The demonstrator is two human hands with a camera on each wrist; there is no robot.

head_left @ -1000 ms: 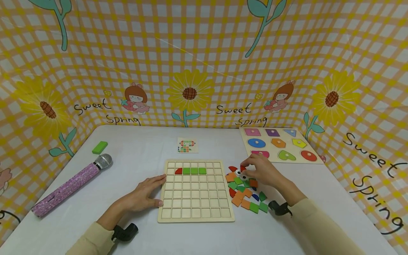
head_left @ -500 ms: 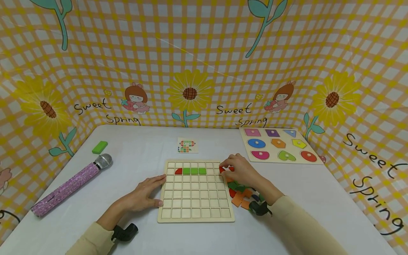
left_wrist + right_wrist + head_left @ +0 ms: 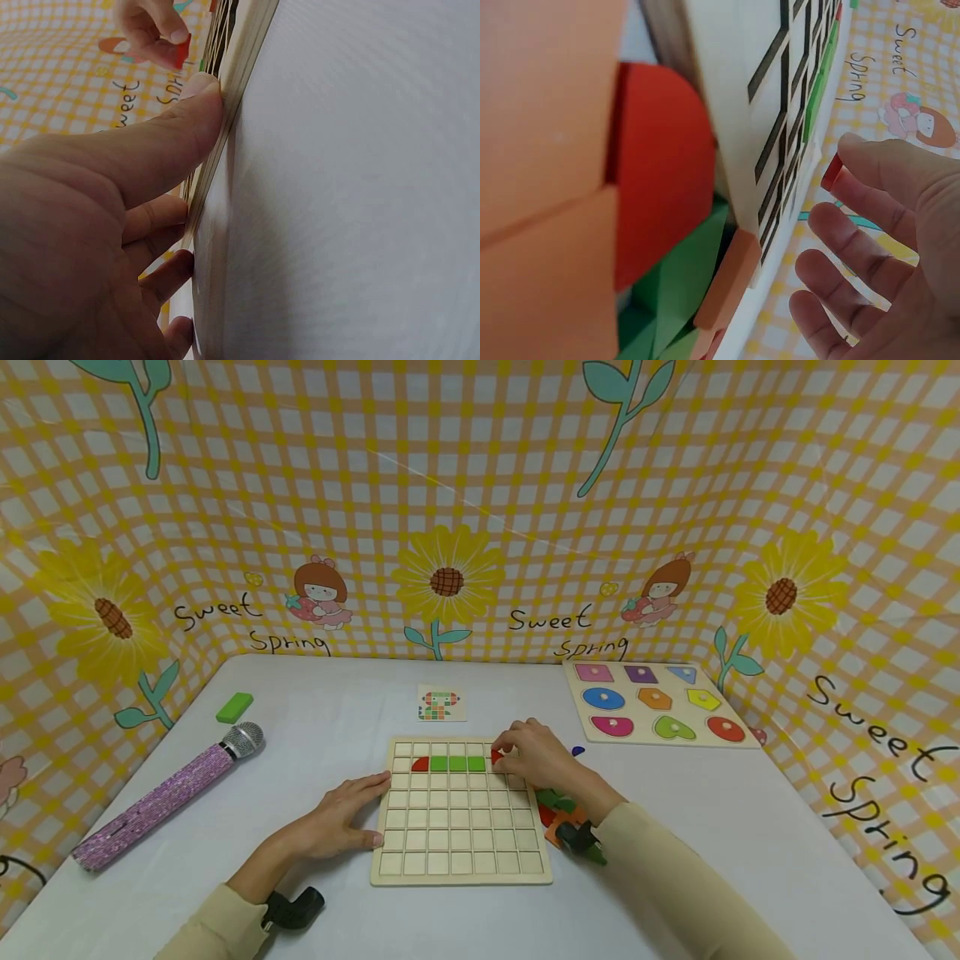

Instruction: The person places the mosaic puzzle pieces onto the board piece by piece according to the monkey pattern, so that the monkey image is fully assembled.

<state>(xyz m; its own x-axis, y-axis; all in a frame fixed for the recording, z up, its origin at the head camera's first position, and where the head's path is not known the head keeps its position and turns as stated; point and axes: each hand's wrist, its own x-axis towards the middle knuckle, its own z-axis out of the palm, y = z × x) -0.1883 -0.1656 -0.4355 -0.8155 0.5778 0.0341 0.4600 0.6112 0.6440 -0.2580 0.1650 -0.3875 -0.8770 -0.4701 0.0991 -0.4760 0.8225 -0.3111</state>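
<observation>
A wooden grid board (image 3: 457, 839) lies in the middle of the table. In its second row sit a red quarter-round tile (image 3: 422, 764) and a run of green square tiles (image 3: 457, 764). My left hand (image 3: 337, 818) rests along the board's left edge, thumb and fingertips against its side in the left wrist view. Over the upper right of the grid, my right hand (image 3: 540, 756) pinches another red tile (image 3: 831, 172) between thumb and index finger, the other fingers loosely bent. This tile is just right of the green ones, partly covered by the fingers.
Loose coloured tiles (image 3: 555, 799) lie right of the board, partly under my right forearm. A pattern card (image 3: 442, 703) is behind the board. A knobbed shape puzzle (image 3: 643, 714) stands back right. At left are a glittery microphone (image 3: 165, 797) and a green block (image 3: 235, 707).
My right hand has moved left from the tile pile to over the board, carrying the red tile toward the green row. The left hand has stayed in place.
</observation>
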